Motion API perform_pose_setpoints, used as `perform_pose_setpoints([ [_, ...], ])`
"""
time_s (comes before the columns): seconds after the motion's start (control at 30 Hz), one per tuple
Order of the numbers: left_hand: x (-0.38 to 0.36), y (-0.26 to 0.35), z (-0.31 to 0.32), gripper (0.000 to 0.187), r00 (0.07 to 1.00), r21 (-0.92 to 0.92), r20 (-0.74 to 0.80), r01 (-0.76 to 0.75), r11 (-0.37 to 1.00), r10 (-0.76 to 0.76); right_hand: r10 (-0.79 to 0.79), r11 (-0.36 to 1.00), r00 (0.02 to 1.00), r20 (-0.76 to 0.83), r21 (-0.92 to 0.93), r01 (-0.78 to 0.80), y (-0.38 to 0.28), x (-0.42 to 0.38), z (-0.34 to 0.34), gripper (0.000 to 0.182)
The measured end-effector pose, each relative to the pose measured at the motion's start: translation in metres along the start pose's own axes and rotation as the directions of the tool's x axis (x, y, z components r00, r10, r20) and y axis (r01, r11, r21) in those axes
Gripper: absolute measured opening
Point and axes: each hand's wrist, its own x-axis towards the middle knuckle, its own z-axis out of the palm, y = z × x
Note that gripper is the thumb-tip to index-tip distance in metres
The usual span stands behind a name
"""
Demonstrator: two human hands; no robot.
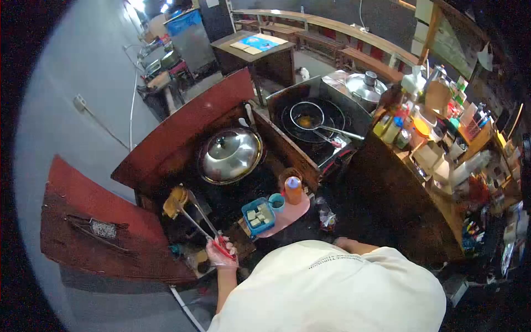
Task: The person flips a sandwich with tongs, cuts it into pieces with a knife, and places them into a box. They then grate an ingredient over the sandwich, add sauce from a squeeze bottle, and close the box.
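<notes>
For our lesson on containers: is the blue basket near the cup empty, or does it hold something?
Not empty: several pale cubes lie inside the blue basket, visible through its open top.

The site is a kitchen, shown by a domed pan lid, far strainer and right-side bottles.

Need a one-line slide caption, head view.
Gloved left hand holding red-handled tongs, with a domed lid and a blue basket of white cubes nearby.
</notes>
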Motion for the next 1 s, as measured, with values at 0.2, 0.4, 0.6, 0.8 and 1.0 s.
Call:
perform_pose_setpoints([
  [0.2, -0.016, -0.041, -0.003, 0.037, 0.994, 0.06, -0.08, 0.078, 0.995, -0.074, 0.009, 0.936, 0.979, 0.204, -0.346, 0.063, 0.002, 0.032, 0.007, 0.045],
  [0.4, -0.008, -0.058, -0.035, 0.051, 0.981, 0.126, 0.017, 0.188, 0.974, -0.191, 0.074, 0.981, 0.996, 0.052, -0.186, -0.063, 0.016, 0.058, 0.026, 0.044],
  [0.6, -0.005, -0.054, -0.06, 0.049, 0.978, 0.093, -0.075, 0.203, 0.975, -0.196, -0.117, 0.804, 0.984, 0.137, -0.568, 0.175, 0.024, 0.076, 0.04, 0.058],
  [0.8, -0.012, -0.046, -0.065, 0.043, 0.989, 0.096, -0.098, 0.124, 0.988, -0.114, -0.018, 0.972, 0.993, 0.117, -0.231, 0.045, -0.001, 0.069, 0.025, 0.035],
  [1.0, -0.009, -0.041, -0.083, 0.039, 0.986, 0.059, -0.101, 0.139, 0.989, -0.133, 0.009, 0.91, 0.976, 0.218, -0.406, 0.082, 0.021, 0.119, 0.058, 0.037],
])
